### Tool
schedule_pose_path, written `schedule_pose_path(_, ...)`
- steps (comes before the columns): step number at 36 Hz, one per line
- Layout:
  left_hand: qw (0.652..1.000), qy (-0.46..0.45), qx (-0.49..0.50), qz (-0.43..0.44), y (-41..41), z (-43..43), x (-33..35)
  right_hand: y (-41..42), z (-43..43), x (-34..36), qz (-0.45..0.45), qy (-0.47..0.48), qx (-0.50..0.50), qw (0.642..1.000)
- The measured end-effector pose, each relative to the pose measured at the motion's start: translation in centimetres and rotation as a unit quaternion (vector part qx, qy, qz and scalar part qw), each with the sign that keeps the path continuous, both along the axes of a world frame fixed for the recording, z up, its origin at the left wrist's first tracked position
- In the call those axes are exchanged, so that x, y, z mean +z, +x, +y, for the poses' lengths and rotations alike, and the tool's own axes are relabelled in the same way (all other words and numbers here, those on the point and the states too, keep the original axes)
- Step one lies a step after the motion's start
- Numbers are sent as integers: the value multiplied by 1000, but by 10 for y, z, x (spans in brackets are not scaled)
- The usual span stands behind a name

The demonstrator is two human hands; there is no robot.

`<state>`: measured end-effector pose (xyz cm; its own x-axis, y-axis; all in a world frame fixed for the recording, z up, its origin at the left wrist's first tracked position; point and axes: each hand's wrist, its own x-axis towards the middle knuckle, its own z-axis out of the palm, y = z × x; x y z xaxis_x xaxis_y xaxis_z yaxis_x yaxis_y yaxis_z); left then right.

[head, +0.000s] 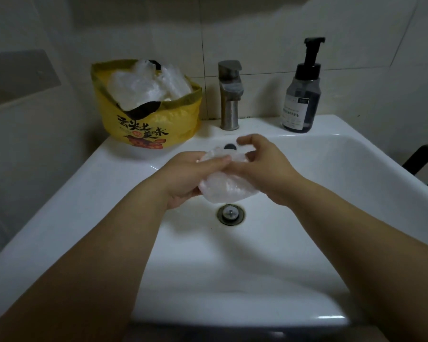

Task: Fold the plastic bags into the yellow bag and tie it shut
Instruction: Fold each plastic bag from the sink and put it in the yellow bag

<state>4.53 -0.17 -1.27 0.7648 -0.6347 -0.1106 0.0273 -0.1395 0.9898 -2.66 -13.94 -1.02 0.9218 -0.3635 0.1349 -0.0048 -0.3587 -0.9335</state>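
Progress of the task, read left to right. At ten o'clock from the drain (230,214), the yellow bag (156,127) stands on the rear rim of the sink (84,193). Its mouth is open, pointing up, and it is heaped with crumpled clear plastic bags (143,87); judged well filled but not yet tied.

Over the basin, just beyond the drain at twelve o'clock, the left hand (190,176) grips one more clear plastic bag (225,188), fingers lying together across its top and thumb beneath. The bag is a compact, partly folded wad. Its long axis runs roughly from twelve to six o'clock, the near end hanging toward the drain; which end is the mouth cannot be told. The right hand (265,166) pinches the far end with curled fingers.

Remaining, by judgement: finish this fold, place it in the yellow bag, knot the top.

Behind: faucet (230,95) at twelve o'clock, soap pump bottle (303,95) at one.
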Motion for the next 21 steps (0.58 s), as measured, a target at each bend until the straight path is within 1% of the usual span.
schedule_pose_path(1,1000,-16,24,2,1,-1,0,1,0,0,-14,37,-1,999)
schedule_pose_path(2,998,-43,50,8,3,-2,0,2,0,0,-27,111,0,993)
schedule_pose_path(4,990,-95,102,7,8,-2,1,4,-5,1,-27,281,24,959)
schedule_pose_path(5,985,-111,129,0,11,-2,1,4,-6,2,-7,327,45,944)
schedule_pose_path(6,981,-123,149,-6,13,-1,1,4,-7,1,28,337,76,938)
schedule_pose_path(8,976,-135,168,-15,13,-2,0,3,-2,-2,96,311,130,937)
schedule_pose_path(9,976,-138,169,-20,12,-3,-1,2,1,-4,103,300,137,938)
schedule_pose_path(11,977,-143,158,-25,10,-4,-1,5,4,-5,76,318,121,937)
schedule_pose_path(14,980,-154,127,-5,11,-3,-1,6,-3,0,23,371,102,923)
schedule_pose_path(17,987,-131,95,17,13,2,2,6,-12,2,20,349,102,931)
schedule_pose_path(21,992,-108,62,19,13,6,5,3,-22,4,36,335,113,935)
